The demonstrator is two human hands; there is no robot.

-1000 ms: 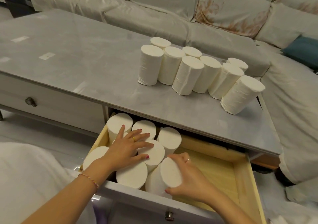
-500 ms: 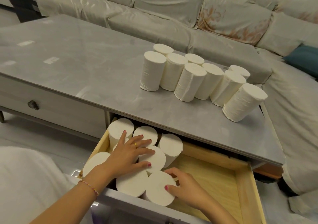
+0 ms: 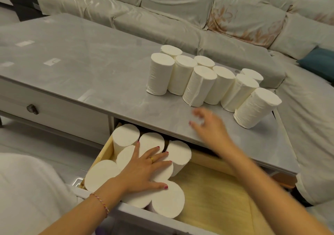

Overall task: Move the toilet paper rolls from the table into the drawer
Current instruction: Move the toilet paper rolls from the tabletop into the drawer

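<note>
left hand (image 3: 144, 169): flat, fingers spread and straight, pressing down on tops of rolls in drawer; gold ring on one finger, braided bracelet (image 3: 100, 201) at wrist
drawer (image 3: 216, 195): pulled open, pale wood inside, right part bare
rolls in drawer (image 3: 168, 201): white toilet paper rolls standing on end, packed touching each other in the left part, from front wall to back; count unclear, hand covers some
right hand (image 3: 207, 124): motion-blurred, above table's front edge, fingers loosely apart, holding nothing, near the table rolls but not touching
table (image 3: 81, 63): grey glossy top, drawer sits under its right end; closed drawer with dark knob (image 3: 32, 109) to the left
rolls on table (image 3: 200, 85): nine white rolls upright, clustered touching in two rough rows at right end; nearest-right roll (image 3: 256, 107) stands just beside the rest
sofa (image 3: 162, 9): beyond table, light cover, floral cushion (image 3: 245, 23), teal cushion (image 3: 319, 60) far right
</note>
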